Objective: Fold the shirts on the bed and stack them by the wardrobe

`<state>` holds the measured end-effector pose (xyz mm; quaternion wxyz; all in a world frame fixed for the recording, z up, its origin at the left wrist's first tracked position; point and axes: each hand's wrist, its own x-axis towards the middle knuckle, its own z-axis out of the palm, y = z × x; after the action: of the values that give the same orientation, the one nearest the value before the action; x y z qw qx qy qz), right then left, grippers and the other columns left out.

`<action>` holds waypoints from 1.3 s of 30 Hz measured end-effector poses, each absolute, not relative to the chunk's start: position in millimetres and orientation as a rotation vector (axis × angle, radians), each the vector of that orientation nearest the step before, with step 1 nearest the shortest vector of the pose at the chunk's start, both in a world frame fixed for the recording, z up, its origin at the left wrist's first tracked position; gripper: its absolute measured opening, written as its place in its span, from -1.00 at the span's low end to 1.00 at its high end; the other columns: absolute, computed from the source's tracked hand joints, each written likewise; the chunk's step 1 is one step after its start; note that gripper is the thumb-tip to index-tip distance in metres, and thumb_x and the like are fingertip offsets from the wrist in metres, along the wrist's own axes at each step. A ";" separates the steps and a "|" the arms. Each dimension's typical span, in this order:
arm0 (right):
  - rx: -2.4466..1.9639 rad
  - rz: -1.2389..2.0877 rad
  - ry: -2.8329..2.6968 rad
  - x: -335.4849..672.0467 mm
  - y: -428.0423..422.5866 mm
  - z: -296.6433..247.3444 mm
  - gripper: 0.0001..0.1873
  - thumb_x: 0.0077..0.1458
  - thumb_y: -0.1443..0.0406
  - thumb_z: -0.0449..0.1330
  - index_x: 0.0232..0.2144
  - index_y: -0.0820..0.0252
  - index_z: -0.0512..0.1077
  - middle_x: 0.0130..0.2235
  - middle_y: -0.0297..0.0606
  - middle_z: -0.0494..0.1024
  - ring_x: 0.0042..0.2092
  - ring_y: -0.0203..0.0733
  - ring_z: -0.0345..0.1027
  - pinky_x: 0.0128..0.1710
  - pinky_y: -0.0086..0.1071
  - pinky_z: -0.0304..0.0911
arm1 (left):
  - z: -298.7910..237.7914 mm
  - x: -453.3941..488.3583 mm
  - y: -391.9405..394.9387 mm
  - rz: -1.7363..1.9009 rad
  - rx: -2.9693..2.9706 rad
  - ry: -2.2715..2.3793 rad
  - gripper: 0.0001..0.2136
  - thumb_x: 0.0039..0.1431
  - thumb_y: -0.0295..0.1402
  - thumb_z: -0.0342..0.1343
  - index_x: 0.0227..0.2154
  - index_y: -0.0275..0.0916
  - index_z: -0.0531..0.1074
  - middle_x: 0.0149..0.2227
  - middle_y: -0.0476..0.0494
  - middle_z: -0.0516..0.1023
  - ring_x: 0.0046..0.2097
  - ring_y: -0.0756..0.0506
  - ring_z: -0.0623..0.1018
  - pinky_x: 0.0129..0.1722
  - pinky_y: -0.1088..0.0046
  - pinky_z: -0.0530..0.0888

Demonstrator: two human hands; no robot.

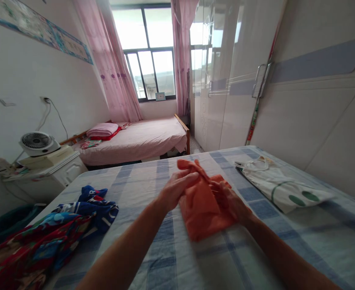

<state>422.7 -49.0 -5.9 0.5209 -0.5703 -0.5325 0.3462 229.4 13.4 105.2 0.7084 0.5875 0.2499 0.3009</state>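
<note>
A piece of orange cloth (200,205) is raised off the bed in loose folds, its lower edge on the sheet; I cannot tell whether it is a garment or a bag. My left hand (179,185) is closed on its upper left part, fingers pressed against the bunched top. On the other side, my right hand (230,199) grips the right edge, with some fingers hidden by fabric. To the right lies a flat white cloth item (283,187) with green ovals and a curved green line. Crumpled blue and red patterned clothes (71,225) are heaped at the left.
The bed under my hands has a blue-and-white checked sheet (160,249). A second bed with a pink sheet (141,139) stands below the window. A small fan (38,141) sits on a white cabinet (71,171) at left. A glossy wardrobe (240,48) lines the right side.
</note>
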 end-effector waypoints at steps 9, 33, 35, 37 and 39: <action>-1.246 1.445 -0.938 466.8 -63.7 17.6 -0.43 0.12 -0.05 -0.08 -0.10 0.24 0.41 -0.16 -0.06 0.56 -0.14 -0.03 0.47 -0.14 -0.12 0.36 | 23.2 227.1 10.4 0.910 2.088 0.913 -0.66 0.19 -0.23 -0.03 -0.03 -0.24 0.41 0.00 -0.23 0.46 0.05 -0.18 0.43 0.06 0.25 0.34; -1.882 -0.372 -2.120 430.5 -46.8 -34.0 -0.44 0.20 0.11 -0.10 0.18 0.21 0.19 0.23 -0.11 0.18 0.28 -0.02 -0.10 0.20 -0.03 -0.10 | -16.6 228.7 87.6 0.750 2.304 1.550 -0.86 0.10 -0.48 -0.01 -0.45 -0.28 0.45 -0.26 -0.19 0.49 -0.14 -0.11 0.45 -0.12 0.39 0.35; -1.902 -0.420 -2.129 437.2 -47.2 -43.0 -0.44 0.21 0.11 -0.13 0.17 0.23 0.20 0.24 -0.10 0.16 0.28 -0.03 -0.10 0.20 -0.05 -0.09 | -17.3 229.4 87.3 0.753 2.305 1.588 -0.86 0.10 -0.49 -0.02 -0.44 -0.28 0.44 -0.25 -0.20 0.49 -0.12 -0.13 0.45 -0.11 0.37 0.35; -1.896 -0.460 -2.147 440.5 -48.2 -44.9 -0.45 0.21 0.12 -0.13 0.16 0.26 0.21 0.23 -0.09 0.16 0.28 -0.05 -0.10 0.21 -0.07 -0.10 | -14.7 230.2 81.4 0.759 2.302 1.628 -0.84 0.11 -0.51 -0.05 -0.37 -0.29 0.44 -0.21 -0.25 0.49 -0.07 -0.16 0.44 -0.09 0.32 0.36; -1.911 -0.485 -2.128 438.7 -49.1 -41.2 -0.43 0.21 0.11 -0.13 0.16 0.30 0.21 0.23 -0.07 0.18 0.27 -0.04 -0.09 0.21 -0.08 -0.11 | -10.1 231.3 68.0 0.792 2.359 1.602 -0.79 0.13 -0.51 -0.07 -0.25 -0.31 0.44 -0.05 -0.31 0.45 0.07 -0.21 0.37 0.01 0.25 0.32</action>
<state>438.7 -49.1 -41.2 0.1203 -0.6539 -0.7283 -0.1661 231.3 68.0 -10.1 0.0909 0.7938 0.5391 0.2666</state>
